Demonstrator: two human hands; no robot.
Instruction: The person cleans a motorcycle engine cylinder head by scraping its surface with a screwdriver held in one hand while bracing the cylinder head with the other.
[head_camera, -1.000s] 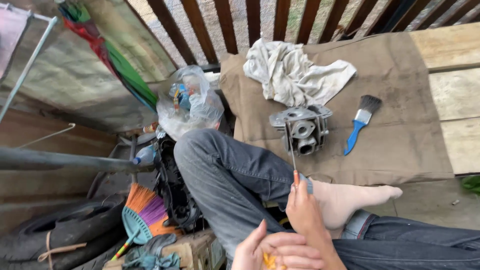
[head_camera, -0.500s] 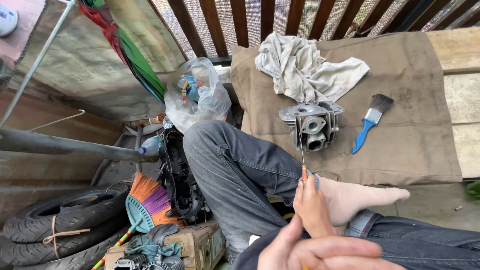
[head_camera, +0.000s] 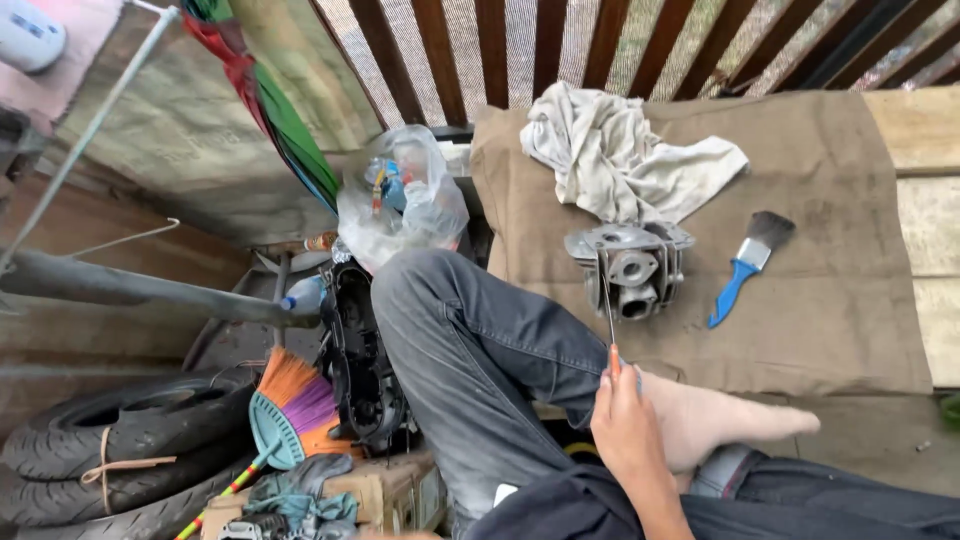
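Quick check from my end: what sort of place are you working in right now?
Probably an informal home repair spot on a porch or shed, not a fitted workshop. A metal engine part sits on a brown cloth over planks, old tyres are stacked at the left, and a wooden slat fence backs it.

The right hand (head_camera: 628, 425) gripped a thin screwdriver (head_camera: 609, 315) by its orange handle, shaft pointing up toward a grey metal engine part (head_camera: 630, 265) on the brown cloth (head_camera: 840, 320). A crumpled white rag (head_camera: 625, 155) lay just behind the part — a blue-handled paintbrush (head_camera: 748, 265) beside it. The left hand was out of view.
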